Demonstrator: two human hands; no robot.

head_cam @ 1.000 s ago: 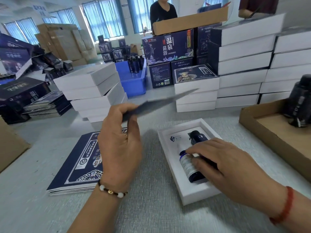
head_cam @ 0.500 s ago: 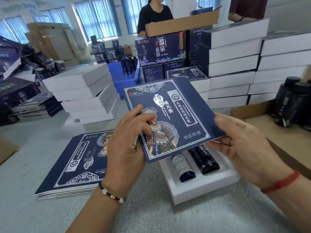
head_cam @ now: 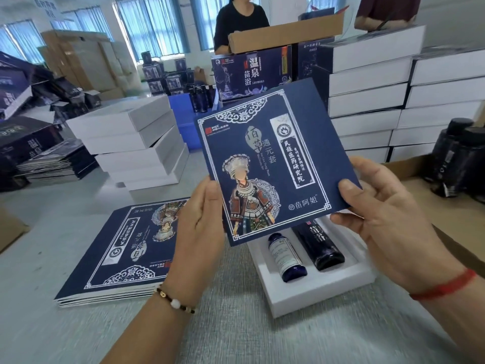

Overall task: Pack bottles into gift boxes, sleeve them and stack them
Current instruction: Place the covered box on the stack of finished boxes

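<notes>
While both hands hold it up over the desk, the navy sleeve (head_cam: pixel 275 158) faces the camera, tilted a bit, w/ silver frame and cloud scrolls at top. Readable print: 百草通元套 down the middle, "Bai Cao Tong Yuan Wellness Set" in tiny letters beside it, 民族医药研究院 in the boxed strip at right under a round seal, 苗阿姐 at lower right, and a red PICC mark top left. A figure in silver headdress and embroidered dress fills the lower centre.

Left hand (head_cam: pixel 202 227) grips the sleeve's lower-left edge — thumb on the printed face, other fingers curled behind, out of sight. Right hand (head_cam: pixel 388 219) pinches the lower-right corner, thumb on the front, fingers bent round the back.

Under the sleeve, near the desk's front edge, the white gift box (head_cam: pixel 315 292) lies open w/ two bottles side by side in its foam: a blue bottle (head_cam: pixel 284 256) w/ pale label, text too small to read, and a dark bottle (head_cam: pixel 320 245) to its right w/ 苗浴 visible. Tops of both are hidden by the sleeve.

Left of the box, a stack of flat sleeves (head_cam: pixel 115 253) lies w/ same print upside down. Further back — white box stacks (head_cam: pixel 136 143) at centre-left and more white boxes (head_cam: pixel 367 95) at right. A big navy carton (head_cam: pixel 252 72) reads 温泉苗浴. Dark jars (head_cam: pixel 459 158) sit in a cardboard tray (head_cam: pixel 420 190) at the desk's right edge. A person in black (head_cam: pixel 240 22) stands at the far side.
</notes>
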